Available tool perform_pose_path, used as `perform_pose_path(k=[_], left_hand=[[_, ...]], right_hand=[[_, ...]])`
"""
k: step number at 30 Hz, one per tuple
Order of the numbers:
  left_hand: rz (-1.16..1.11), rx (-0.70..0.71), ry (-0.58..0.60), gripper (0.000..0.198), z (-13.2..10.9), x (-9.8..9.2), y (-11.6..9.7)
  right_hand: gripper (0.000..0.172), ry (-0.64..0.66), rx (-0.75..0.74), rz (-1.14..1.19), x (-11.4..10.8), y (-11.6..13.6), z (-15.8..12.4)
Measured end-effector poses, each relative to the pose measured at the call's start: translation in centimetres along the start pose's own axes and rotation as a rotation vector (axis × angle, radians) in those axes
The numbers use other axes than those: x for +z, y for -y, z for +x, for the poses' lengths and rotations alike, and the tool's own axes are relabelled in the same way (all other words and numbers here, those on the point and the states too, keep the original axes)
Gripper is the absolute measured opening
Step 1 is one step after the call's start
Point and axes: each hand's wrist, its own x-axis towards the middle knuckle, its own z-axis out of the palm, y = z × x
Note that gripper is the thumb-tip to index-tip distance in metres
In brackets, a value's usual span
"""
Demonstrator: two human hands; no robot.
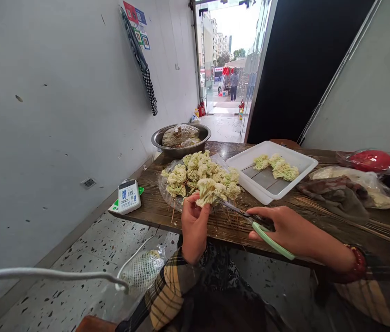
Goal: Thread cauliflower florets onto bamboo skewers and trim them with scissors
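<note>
Near the table's front edge my left hand (195, 223) pinches a cauliflower floret (207, 191) by its underside. My right hand (281, 228) grips a pair of scissors (271, 240) with pale green handles, and the blades reach left to the floret's stalk side. Whether the blades are parted is hard to make out. Just behind my left hand lies a heap of cauliflower (200, 168) on clear plastic, with thin wooden skewers sticking out of it. Several cut pieces (283, 168) rest in the white plastic tray (305, 162) beyond my right hand.
A metal basin (156, 138) holding a plastic bag stands behind the heap. At the table's left corner sits a white payment box (129, 196). Loose skewers (364, 223), a crumpled cloth (340, 196) and bagged items lie at the right. A white cable (52, 275) crosses the lower left.
</note>
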Motion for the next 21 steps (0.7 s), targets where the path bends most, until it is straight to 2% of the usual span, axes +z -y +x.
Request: perform_pose_path(k=[3, 4, 9, 14, 17, 21], left_hand=[[-0.093, 0.014, -0.027, 0.028, 0.7, -0.3, -0.5], [-0.126, -0.021, -0.025, 0.027, 1.0, -0.5, -0.7], [-0.227, -0.138, 0.012, 0.025, 1.9, -1.6, -1.2], [-0.262, -0.213, 0.061, 0.024, 2.0, -1.8, -0.9], [-0.269, -0.231, 0.069, 0.024, 1.9, -1.6, -0.9], [-0.265, -0.219, 0.084, 0.021, 2.1, -1.3, -1.0]], right_hand=[[0.041, -0.069, -0.017, 0.063, 0.1, -0.7, -0.9], [0.042, -0.106, -0.004, 0.076, 0.2, -1.3, -1.2], [0.046, -0.247, 0.147, -0.067, 2.0, -6.1, -2.7], [0.043, -0.207, 0.105, -0.244, 5.0, -10.3, -2.3], [0.044, -0.203, 0.087, -0.343, 6.1, -11.4, -1.8], [0.038, -0.194, 0.027, -0.363, 6.1, -11.5, -1.5]])
